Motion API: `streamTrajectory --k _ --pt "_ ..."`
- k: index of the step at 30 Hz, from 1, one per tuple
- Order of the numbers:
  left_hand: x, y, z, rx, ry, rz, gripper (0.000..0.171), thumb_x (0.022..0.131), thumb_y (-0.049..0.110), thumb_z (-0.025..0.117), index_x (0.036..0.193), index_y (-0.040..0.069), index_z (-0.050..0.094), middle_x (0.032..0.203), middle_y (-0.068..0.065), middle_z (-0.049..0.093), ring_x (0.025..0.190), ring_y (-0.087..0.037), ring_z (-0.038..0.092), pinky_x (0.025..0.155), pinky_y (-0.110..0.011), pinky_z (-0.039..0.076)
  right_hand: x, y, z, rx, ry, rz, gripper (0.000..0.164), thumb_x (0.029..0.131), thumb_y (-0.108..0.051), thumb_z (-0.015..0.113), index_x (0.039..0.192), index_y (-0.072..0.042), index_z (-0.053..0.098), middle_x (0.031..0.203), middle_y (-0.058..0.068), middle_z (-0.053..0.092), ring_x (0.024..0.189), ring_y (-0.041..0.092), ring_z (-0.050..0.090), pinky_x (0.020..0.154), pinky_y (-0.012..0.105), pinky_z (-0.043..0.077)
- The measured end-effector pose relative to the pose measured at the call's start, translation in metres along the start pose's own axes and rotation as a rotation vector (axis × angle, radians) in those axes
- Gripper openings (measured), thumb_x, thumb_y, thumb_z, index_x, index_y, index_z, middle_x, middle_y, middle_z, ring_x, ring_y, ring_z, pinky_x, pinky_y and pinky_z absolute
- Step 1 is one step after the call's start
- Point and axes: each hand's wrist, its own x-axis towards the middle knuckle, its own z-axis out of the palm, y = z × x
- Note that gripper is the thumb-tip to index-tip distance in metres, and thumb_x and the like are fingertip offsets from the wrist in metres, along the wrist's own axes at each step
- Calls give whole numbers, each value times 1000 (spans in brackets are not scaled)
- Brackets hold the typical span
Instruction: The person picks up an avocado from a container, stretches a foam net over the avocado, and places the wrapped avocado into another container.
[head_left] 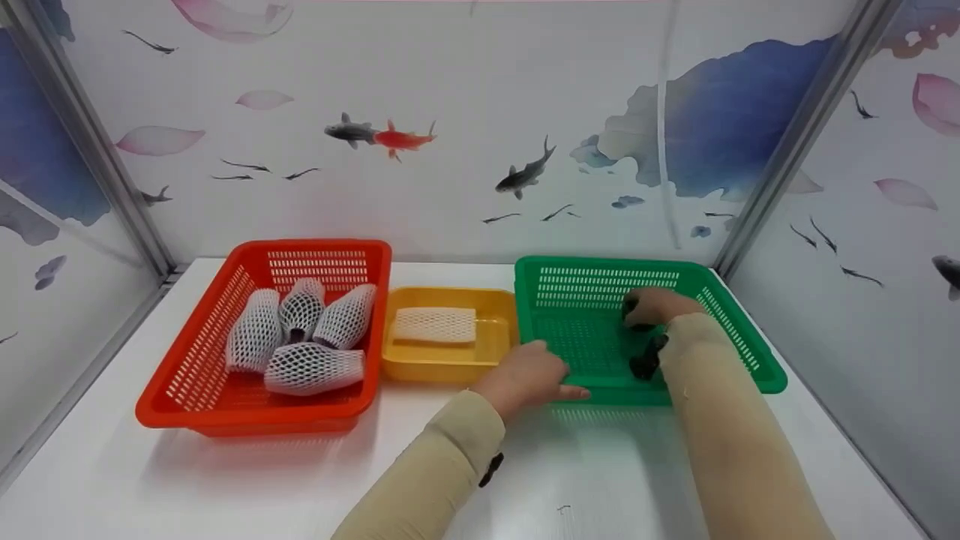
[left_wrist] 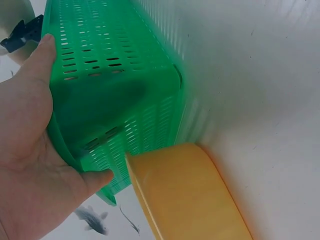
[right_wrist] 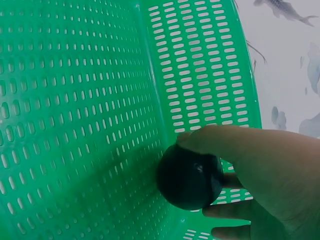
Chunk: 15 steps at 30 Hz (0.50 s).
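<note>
In the head view, my left hand grips the near-left corner of the green basket. Seen from the left wrist, this hand has its palm against the rim. Part of the grip is hidden. My right hand reaches inside the same basket at the right. There it holds a dark, smooth, rounded object between thumb and fingers, close to the slotted wall. The object's kind cannot be made out. A white foam net sleeve lies flat in the yellow basket.
On the left stands a red basket. Several things in white foam nets lie in it, dark at some openings. The yellow basket sits between the red and green ones. A white patterned wall rises behind the white table.
</note>
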Motion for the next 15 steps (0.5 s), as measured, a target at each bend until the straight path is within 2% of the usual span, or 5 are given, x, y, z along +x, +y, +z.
streamTrajectory --k 3,9,15 --pt "0 0 0 38 5 13 56 95 60 45 104 12 72 85 1 66 93 -16 51 87 -25 44 0 -2 1 3 -2 18 59 91 -16 63 143 2 42 128 23 55 112 36 52 96 55 41" --pt "0 -1 1 -2 -14 -5 57 94 61 45 110 13 71 95 1 68 100 -17 51 94 -26 43 4 -2 2 -36 10 21 55 88 -6 67 139 -2 48 127 23 55 109 36 51 94 58 42" --pt "0 -1 1 -14 -9 -1 55 93 61 47 107 13 72 88 1 65 94 -16 50 88 -25 44 3 -4 4 -52 46 28 60 84 0 69 140 -5 49 127 21 55 105 34 50 92 57 43"
